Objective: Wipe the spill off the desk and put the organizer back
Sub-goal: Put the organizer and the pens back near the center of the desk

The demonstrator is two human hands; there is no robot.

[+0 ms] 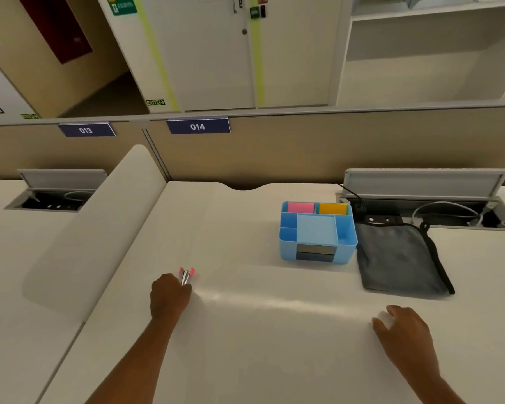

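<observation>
Left hand (169, 295) grips a pink stapler (186, 276) pointing away; right hand (403, 330) rests flat, released, on the tabletop (260, 330). Blue organizer (317, 231), long axis left-right, holds pink and orange notes.

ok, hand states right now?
Left hand: closed on a small pink stapler.
Right hand: open, flat on the desk, holding nothing.

The white table (245, 330) carried a blue organizer (317, 232) beyond the right grip (403, 328), a grey cloth (400, 258) touching its right side, and a stapler (186, 276) in the left grip (169, 295).
</observation>
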